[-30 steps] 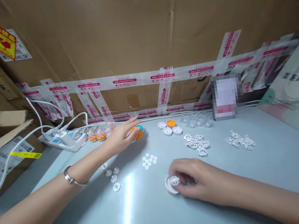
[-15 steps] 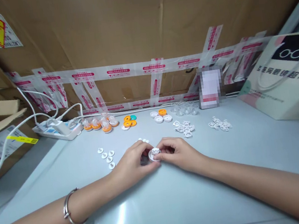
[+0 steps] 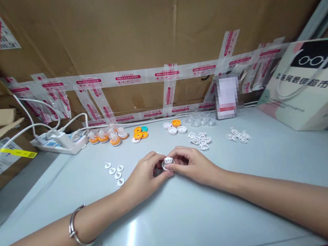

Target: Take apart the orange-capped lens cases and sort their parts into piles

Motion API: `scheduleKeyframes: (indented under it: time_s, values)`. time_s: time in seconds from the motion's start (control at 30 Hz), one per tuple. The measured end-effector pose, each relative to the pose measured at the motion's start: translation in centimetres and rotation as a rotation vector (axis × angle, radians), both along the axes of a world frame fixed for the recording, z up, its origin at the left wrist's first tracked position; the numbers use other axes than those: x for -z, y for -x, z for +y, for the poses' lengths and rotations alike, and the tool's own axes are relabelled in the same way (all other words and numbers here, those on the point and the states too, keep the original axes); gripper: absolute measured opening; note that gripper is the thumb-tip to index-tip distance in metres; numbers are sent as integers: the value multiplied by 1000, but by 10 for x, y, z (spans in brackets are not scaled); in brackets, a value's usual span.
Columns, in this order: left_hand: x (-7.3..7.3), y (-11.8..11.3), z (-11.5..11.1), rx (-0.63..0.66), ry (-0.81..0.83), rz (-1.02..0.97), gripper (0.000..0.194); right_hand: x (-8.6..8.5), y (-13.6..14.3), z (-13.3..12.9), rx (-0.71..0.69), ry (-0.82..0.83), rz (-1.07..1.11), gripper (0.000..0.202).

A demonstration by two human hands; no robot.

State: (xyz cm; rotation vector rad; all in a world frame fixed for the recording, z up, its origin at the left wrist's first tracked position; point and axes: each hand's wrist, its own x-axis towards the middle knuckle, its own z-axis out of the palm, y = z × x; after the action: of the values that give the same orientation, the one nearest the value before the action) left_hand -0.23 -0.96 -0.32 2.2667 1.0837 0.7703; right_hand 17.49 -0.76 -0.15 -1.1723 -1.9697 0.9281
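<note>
Both my hands meet at the middle of the pale table (image 3: 177, 219). My left hand (image 3: 145, 176) and my right hand (image 3: 191, 164) pinch one small white round plastic part (image 3: 167, 162) between their fingertips, just above the tabletop. A little white lattice piece sits on top of the round part. A silver bangle (image 3: 77, 233) is on my left wrist. Several small white discs (image 3: 114, 171) lie just left of my left hand.
Along the back stand orange-based clear pieces (image 3: 106, 136), orange and teal rings (image 3: 140, 133), white caps (image 3: 173, 128), clear cups (image 3: 202, 119) and two heaps of white lattice pieces (image 3: 200, 139) (image 3: 239, 136). A power strip (image 3: 59, 142) lies back left, a paper bag (image 3: 307, 82) at right, cardboard walls behind.
My left hand came back from the orange rings at the rear and joined my right hand on the white part. In the last half second the hands barely shifted.
</note>
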Motion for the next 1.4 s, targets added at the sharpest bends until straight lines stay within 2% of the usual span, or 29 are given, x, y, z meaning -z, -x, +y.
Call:
scheduleKeyframes:
  time_s: [0.17,0.33,0.5,0.63,0.8,0.93,1.0,1.1,1.27,1.4]
  values:
    - [-1,-1,3,-3,1,-1,13,-1,-1,1,13,-43,-18,20]
    - [1,-2,5,0,22,-6,15,-3,0,-1,-17,-162,-42,16]
    - [0,-3,3,-17,30,2,21,-6,-1,2,83,-307,-7,18]
    - [-2,-2,-2,11,-17,-7,22,-4,-2,8,104,-180,80,19]
    - [-2,2,-6,52,-47,8,28,-2,-5,12,133,128,348,27]
    - [-4,2,-6,-48,-73,-116,33,-5,-4,10,119,258,486,29]
    - [-7,0,-5,-109,-131,-197,30,-8,-1,7,123,309,534,31]
    - [-12,-3,-3,-98,-221,-234,29,-13,4,1,111,384,579,32]
    - [-17,-2,4,-51,-374,-174,13,-22,9,-6,93,483,619,33]
    - [-16,4,12,-8,-556,-83,16,-25,11,-3,113,517,633,28]
